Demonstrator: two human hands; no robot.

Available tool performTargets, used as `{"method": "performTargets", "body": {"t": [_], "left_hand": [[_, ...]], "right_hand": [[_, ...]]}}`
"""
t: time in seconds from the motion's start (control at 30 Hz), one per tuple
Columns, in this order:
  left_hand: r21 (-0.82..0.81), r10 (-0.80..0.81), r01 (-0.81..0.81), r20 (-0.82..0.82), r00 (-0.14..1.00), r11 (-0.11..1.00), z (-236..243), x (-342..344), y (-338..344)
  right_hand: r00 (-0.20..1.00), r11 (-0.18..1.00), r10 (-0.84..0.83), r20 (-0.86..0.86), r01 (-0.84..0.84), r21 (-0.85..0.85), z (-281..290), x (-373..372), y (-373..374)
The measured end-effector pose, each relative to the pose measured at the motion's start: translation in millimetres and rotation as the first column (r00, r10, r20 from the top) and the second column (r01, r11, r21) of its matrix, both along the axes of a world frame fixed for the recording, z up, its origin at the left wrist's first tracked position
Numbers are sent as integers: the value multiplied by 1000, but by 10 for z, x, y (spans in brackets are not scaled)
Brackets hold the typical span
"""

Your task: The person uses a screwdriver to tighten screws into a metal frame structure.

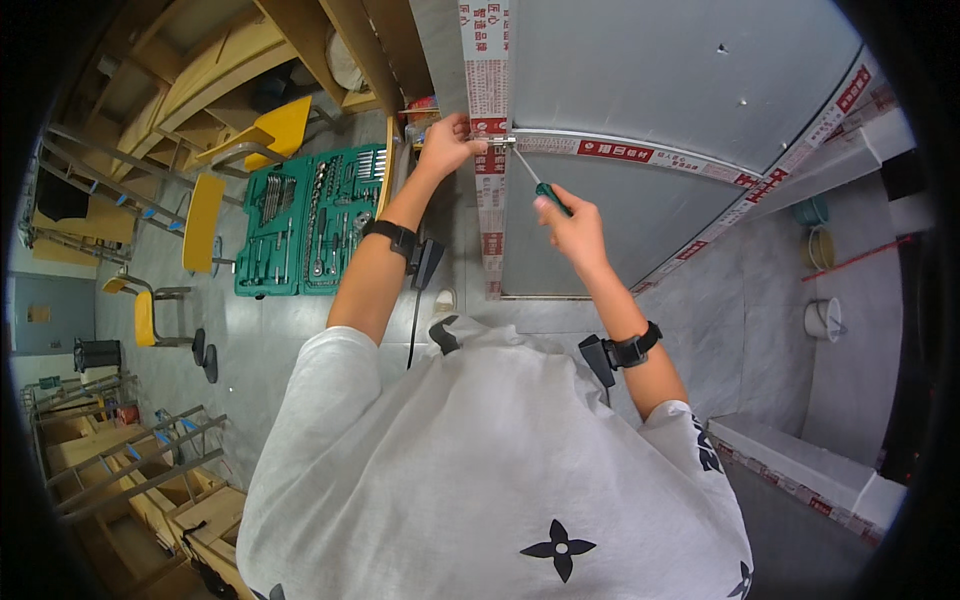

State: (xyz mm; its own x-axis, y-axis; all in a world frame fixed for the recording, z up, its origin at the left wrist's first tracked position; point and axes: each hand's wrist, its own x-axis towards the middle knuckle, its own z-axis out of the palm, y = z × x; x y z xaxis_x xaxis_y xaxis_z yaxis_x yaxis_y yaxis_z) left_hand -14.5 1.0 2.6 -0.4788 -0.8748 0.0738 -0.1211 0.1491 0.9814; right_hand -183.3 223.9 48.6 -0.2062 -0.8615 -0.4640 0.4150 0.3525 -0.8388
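My right hand (577, 230) is closed around the green-and-black handle of a screwdriver (543, 188). The slim shaft slants up and left, and its tip meets a small silver metal fitting (497, 141). This fitting lies across the joint between the upright frame strip (487, 75) and the grey door panel (590, 215). At the fitting's left end is my left hand (446, 148), thumb and fingers drawn together on it at the frame's edge. Printed red-and-white film covers the frame strips. The screw or slot under the tip is too small to make out.
A green tool case (308, 222) lies unfolded on the floor at left, filled with sockets and wrenches. Beyond it are yellow chairs (203, 222) and wooden furniture (215, 65). A white bucket (823, 319) stands at far right. A low panelled unit (800, 462) is at lower right.
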Motion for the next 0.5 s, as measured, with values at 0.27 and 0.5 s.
{"method": "performTargets", "body": {"t": [0.27,0.5], "left_hand": [[31,5,-5,-14,1000,1000,6,-35,72],[29,7,-6,-32,999,1000,47,-50,101]], "right_hand": [[-248,911,-200,-948,-404,-87,-260,-13,55],[883,993,-116,455,118,24,-249,-97,-46]]}}
